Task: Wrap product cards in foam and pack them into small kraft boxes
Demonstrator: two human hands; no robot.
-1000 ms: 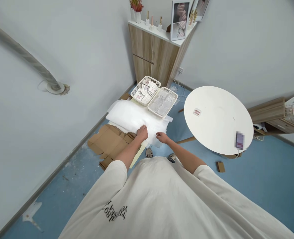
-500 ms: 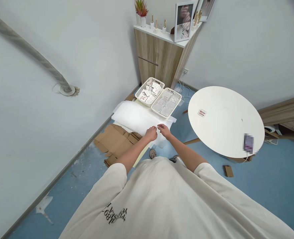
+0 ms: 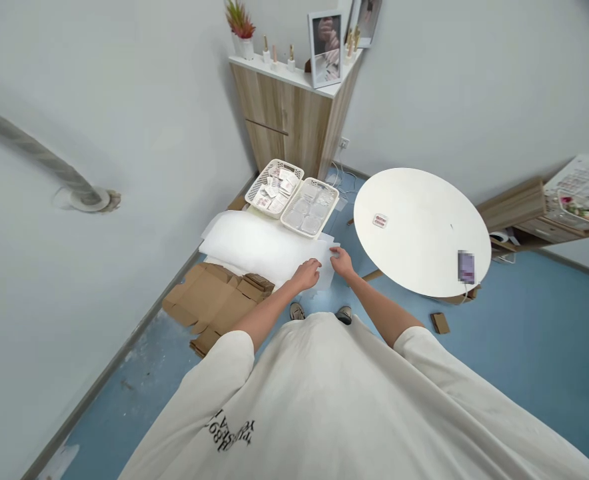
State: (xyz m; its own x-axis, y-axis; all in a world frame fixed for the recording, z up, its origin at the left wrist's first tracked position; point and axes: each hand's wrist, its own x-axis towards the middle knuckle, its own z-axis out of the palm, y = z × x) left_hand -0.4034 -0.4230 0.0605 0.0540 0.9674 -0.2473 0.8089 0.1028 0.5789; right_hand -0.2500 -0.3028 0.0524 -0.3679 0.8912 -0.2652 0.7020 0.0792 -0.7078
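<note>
A white, thin packing sheet [image 3: 244, 243] lies stacked in front of me, with a translucent edge [image 3: 326, 279] reaching out at its right end. My left hand [image 3: 307, 273] is over that right part, palm down, its fingers stretched and a little apart. At the sheet's right edge is my right hand [image 3: 342, 262], its thumb and fingers closed together on the translucent margin. A gap of about one hand's width separates the two hands. Behind the sheet stand a white basket of small printed packets [image 3: 274, 188] and a white basket of clear plastic boxes [image 3: 310, 208].
Flattened brown cardboard [image 3: 209, 297] lies to the left by the wall. On the right stands a round white table [image 3: 419, 220] bearing a small printed box [image 3: 380, 221] and a blurred device [image 3: 466, 267] with a cable. A wooden cabinet [image 3: 279, 113] fills the corner.
My hands have moved apart from near touching, the right one out to the sheet's edge. My left fingers have loosened. The view has turned to the right.
</note>
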